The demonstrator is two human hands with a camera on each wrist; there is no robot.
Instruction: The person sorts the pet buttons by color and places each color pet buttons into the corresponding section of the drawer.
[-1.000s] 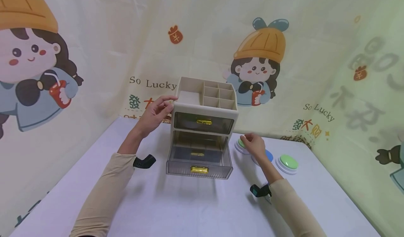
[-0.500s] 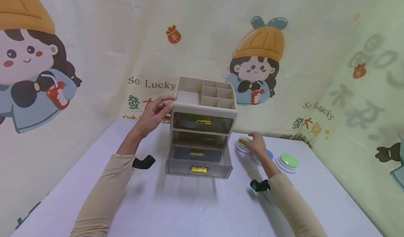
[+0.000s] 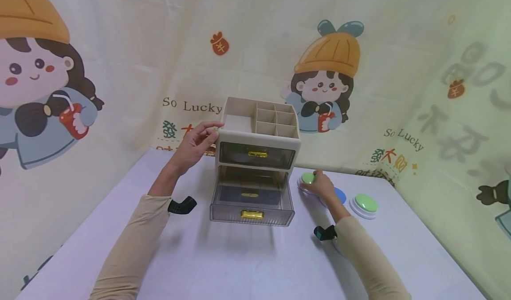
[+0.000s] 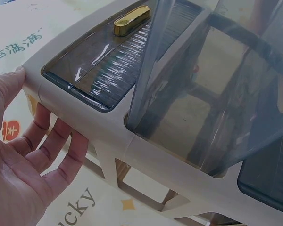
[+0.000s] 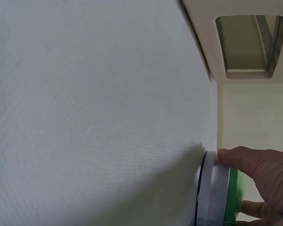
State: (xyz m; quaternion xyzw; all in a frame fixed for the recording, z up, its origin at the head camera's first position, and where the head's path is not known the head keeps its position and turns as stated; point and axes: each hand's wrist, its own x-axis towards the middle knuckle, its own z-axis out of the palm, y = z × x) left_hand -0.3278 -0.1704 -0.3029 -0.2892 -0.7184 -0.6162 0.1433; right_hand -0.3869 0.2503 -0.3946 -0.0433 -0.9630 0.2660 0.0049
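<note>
A beige drawer organizer (image 3: 258,137) with a sectioned top stands at mid-table. Below its closed top drawer (image 4: 92,63), a smoky clear drawer (image 3: 223,212) with a gold handle is pulled out. My left hand (image 3: 193,147) holds the organizer's upper left corner, thumb at the front and bent fingers against the side wall. To the right of the organizer, my right hand (image 3: 322,187) grips a round push button (image 3: 307,178) with a green top and white base. In the right wrist view the thumb presses the base's rim (image 5: 216,183), with other fingers across the green top's far side.
A blue push button (image 3: 340,195) is partly behind my right hand, and another green one (image 3: 365,203) sits farther right. Beneath my right wrist shows the edge of a pale round base (image 3: 337,247). A printed cloth backdrop (image 3: 255,69) rises behind the table.
My right hand has come down onto the green push button; its thumb and fingers now lie at opposite sides of it. The left hand and organizer stay put.
</note>
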